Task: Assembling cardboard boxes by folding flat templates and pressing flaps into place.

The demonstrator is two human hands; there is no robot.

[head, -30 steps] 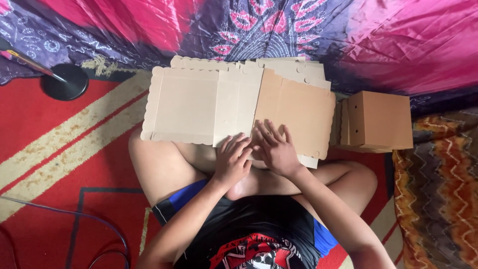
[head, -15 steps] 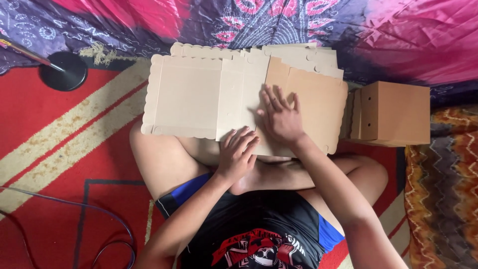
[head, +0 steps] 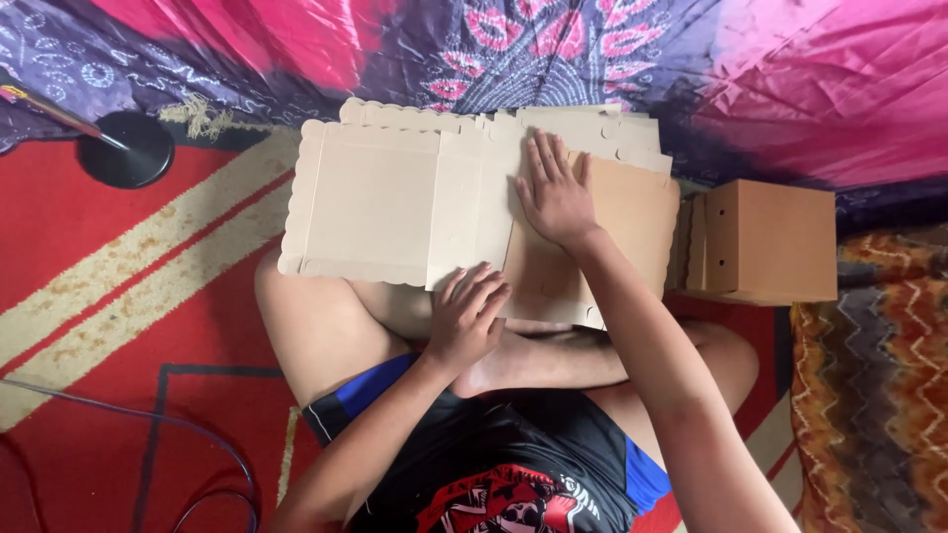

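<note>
1. Right hand (head: 555,197) spread flat, fingers wide, pressing on the flat cardboard sheet (head: 395,207).
2. Left hand (head: 467,321) open, fingers loosely fanned, touching the sheet's near edge over the lap.
3. Sheet lying across the knees; folded cardboard box (head: 770,242) just beside it, on the right.

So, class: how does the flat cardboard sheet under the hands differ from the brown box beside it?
The flat cardboard sheet lies unfolded with scalloped edges; the brown box is folded up and straight-edged. The right hand presses the sheet; nothing touches the box. The sheet is paler. Both are cardboard.
</note>
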